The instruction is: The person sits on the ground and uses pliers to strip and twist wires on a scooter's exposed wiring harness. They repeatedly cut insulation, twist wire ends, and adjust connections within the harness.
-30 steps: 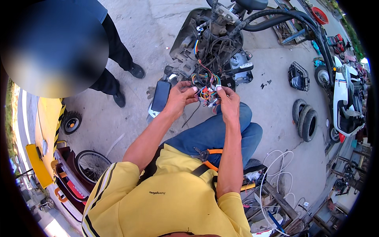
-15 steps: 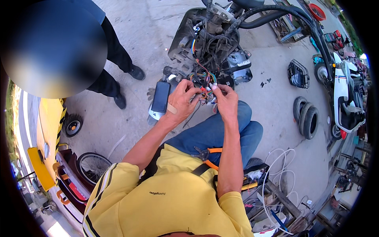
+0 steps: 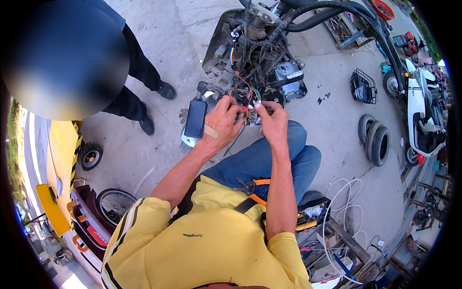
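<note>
Above concrete ground (image 3: pixel 332 127), both hands (image 3: pixel 222 121) (image 3: pixel 275 125) finger coloured wires (image 3: pixel 250 115).

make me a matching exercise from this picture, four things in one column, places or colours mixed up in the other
1. coloured wires
2. pliers
3. three tyres
4. basin

A. grouped on the ground, right side
B. red, upper right
C. between left hand and right hand
D. orange-handled, near the right forearm

Pairs: 1-C, 2-D, 3-A, 4-B
</note>
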The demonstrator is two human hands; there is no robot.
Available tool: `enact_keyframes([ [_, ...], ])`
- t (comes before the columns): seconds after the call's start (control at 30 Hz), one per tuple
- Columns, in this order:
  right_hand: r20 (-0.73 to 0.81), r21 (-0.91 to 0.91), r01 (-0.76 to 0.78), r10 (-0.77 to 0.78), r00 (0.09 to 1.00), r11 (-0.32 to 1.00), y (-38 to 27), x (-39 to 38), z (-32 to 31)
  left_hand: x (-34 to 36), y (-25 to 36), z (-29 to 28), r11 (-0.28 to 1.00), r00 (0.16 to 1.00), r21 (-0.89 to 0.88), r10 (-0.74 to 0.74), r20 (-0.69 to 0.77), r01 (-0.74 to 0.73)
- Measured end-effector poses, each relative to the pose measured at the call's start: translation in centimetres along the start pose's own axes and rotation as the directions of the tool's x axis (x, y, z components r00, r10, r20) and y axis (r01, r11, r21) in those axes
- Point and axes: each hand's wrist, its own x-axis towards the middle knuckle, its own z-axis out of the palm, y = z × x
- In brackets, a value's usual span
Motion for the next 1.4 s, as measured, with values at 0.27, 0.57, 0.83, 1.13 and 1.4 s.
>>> enact_keyframes([
  [0.27,-0.029,-0.081,0.166,-0.169,0.985,0.983,0.0,-0.2,0.1,-0.9,-2.2,1.4,0.883,0.971,-0.404,-0.210,0.114,0.239],
  [0.57,-0.133,0.119,0.214,-0.197,0.971,0.970,1.2,-2.0,-0.7,-0.4,-3.5,0.8,0.793,0.920,-0.472,-0.285,0.269,0.384],
  [0.83,-0.098,-0.101,0.277,-0.287,0.953,0.955,1.4,-5.0,0.4,0.4,-2.9,-0.1,0.756,0.893,-0.483,-0.321,0.314,0.442],
  [1.13,-0.067,-0.519,0.450,-0.559,0.827,0.727,0.2,-6.2,1.7,0.3,-2.9,0.0,0.802,0.890,-0.408,-0.315,0.330,0.436],
  [1.4,-0.086,-0.376,0.445,-0.509,0.856,0.813,0.6,-6.0,2.1,-0.1,-4.1,1.0,0.762,0.902,-0.490,-0.306,0.305,0.424],
])
